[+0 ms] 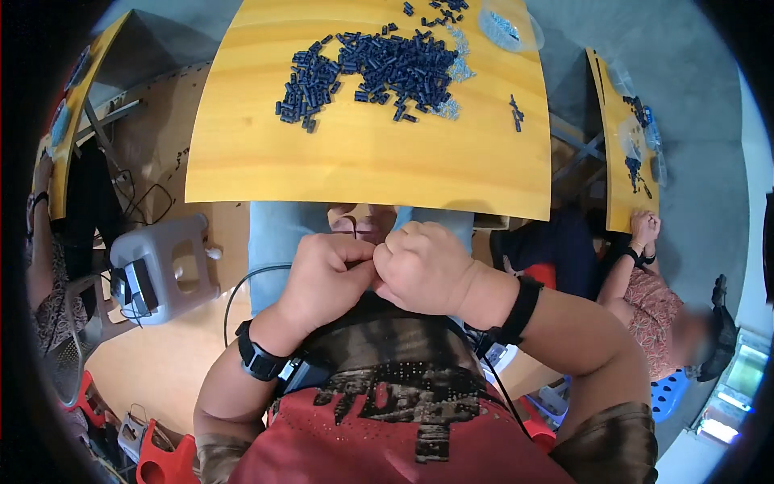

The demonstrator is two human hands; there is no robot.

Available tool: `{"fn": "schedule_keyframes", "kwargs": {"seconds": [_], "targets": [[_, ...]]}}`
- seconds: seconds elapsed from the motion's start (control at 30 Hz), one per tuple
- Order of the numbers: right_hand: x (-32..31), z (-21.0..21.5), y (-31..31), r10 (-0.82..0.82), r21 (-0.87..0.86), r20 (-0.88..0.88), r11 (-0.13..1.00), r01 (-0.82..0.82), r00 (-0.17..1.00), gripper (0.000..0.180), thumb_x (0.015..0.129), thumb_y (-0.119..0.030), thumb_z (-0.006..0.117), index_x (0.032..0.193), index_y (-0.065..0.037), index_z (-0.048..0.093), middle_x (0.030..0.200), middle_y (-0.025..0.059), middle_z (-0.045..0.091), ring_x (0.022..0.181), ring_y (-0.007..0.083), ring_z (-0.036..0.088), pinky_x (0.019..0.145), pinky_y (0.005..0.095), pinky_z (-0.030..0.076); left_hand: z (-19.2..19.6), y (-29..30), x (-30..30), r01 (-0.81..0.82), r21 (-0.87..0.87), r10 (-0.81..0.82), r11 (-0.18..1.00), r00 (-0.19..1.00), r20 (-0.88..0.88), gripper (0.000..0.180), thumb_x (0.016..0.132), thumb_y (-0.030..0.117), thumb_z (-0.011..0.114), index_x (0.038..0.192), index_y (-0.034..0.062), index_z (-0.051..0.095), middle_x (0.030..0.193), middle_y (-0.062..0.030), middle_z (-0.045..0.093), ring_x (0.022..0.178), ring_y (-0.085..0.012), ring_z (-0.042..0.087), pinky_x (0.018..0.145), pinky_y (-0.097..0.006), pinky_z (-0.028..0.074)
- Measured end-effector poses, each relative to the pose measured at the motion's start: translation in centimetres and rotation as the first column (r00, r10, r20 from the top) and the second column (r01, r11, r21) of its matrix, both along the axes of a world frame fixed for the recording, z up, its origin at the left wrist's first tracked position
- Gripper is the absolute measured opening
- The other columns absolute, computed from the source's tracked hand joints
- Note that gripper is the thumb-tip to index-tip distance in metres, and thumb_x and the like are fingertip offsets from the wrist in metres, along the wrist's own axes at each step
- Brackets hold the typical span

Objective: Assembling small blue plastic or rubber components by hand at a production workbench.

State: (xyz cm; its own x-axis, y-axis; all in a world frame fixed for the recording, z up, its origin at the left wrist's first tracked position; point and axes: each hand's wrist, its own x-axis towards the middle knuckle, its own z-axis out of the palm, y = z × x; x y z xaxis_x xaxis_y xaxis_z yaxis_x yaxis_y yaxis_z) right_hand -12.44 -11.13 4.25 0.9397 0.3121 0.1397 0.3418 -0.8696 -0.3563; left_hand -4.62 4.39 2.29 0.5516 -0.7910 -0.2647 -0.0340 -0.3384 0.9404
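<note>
Just off the near edge of the yellow table (266, 165), above my lap, both hands are closed and held together. My left hand (322, 278) pinches with thumb and forefinger against the right one. My right hand (427, 270) is curled in a fist-like grip. Whatever lies between the fingertips is hidden. On the tabletop, beyond my hands, a loose heap of small black cylindrical parts (403, 68) is spread out. Small silvery metal pieces (459, 68) lie along its right side. A few joined black parts (516, 113) sit apart near the right edge.
A clear plastic tub (508, 31) with small pieces stands at the table's far right. Another person (637, 298) sits at a yellow table (621, 177) on the right. At left are a grey plastic stool (161, 258) and a second person's arm. Cables run beside me.
</note>
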Motion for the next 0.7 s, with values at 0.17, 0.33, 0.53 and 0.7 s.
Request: {"fn": "schedule_keyframes", "kwargs": {"seconds": [0.17, 0.33, 0.53, 0.7], "targets": [[-1.3, -1.2, -0.2, 0.003, 0.014, -0.015, 1.000, -0.003, 1.000, 0.025, 0.057, -0.024, 0.072, 0.066, -0.005, 0.059, 0.069, 0.0087, 0.059, 0.070, 0.0251, 0.059, 0.059, 0.0362, 0.049, -0.7, -0.2, -0.7, -0.002, -0.017, 0.002, 1.000, 1.000, -0.023, 0.011, 0.073, 0.000, 0.062, 0.083, -0.0005, 0.068, 0.064, -0.0114, 0.062, 0.055, -0.0105, 0.055, 0.052, -0.026, 0.043], [-1.1, -0.2, -1.1, -0.070, 0.003, -0.119, 0.997, 0.071, 0.990, 0.026, 0.061, -0.023, 0.071, 0.073, -0.003, 0.059, 0.072, 0.0094, 0.058, 0.073, 0.0271, 0.058, 0.060, 0.0378, 0.048, -1.2, -1.3, -0.5, -0.005, -0.051, 0.004, 0.999, 1.000, -0.020, 0.009, 0.074, 0.003, 0.065, 0.081, 0.0004, 0.070, 0.057, -0.0101, 0.060, 0.049, -0.0083, 0.051, 0.046, -0.025, 0.040], [-2.1, 0.2, -1.1, -0.323, 0.095, -0.003, 0.942, 0.322, 0.946, 0.027, 0.068, -0.018, 0.068, 0.084, 0.000, 0.055, 0.083, 0.0130, 0.056, 0.083, 0.0290, 0.055, 0.069, 0.0380, 0.046, -1.0, -2.8, -0.1, -0.183, -0.038, 0.139, 0.982, 0.850, -0.508, 0.012, 0.084, 0.008, 0.064, 0.089, -0.0022, 0.069, 0.062, -0.0019, 0.061, 0.052, -0.0064, 0.051, 0.047, -0.023, 0.042], [-4.4, -1.5, -2.9, -0.470, 0.245, 0.022, 0.858, 0.451, 0.882, 0.025, 0.072, -0.015, 0.068, 0.088, 0.000, 0.057, 0.081, 0.0136, 0.057, 0.078, 0.0306, 0.055, 0.069, 0.0399, 0.046, 1.6, -3.1, 0.0, -0.286, -0.336, 0.241, 0.897, 0.955, -0.170, 0.010, 0.079, 0.006, 0.068, 0.087, -0.0001, 0.066, 0.078, -0.0035, 0.060, 0.063, -0.0096, 0.053, 0.055, -0.024, 0.045]]}}
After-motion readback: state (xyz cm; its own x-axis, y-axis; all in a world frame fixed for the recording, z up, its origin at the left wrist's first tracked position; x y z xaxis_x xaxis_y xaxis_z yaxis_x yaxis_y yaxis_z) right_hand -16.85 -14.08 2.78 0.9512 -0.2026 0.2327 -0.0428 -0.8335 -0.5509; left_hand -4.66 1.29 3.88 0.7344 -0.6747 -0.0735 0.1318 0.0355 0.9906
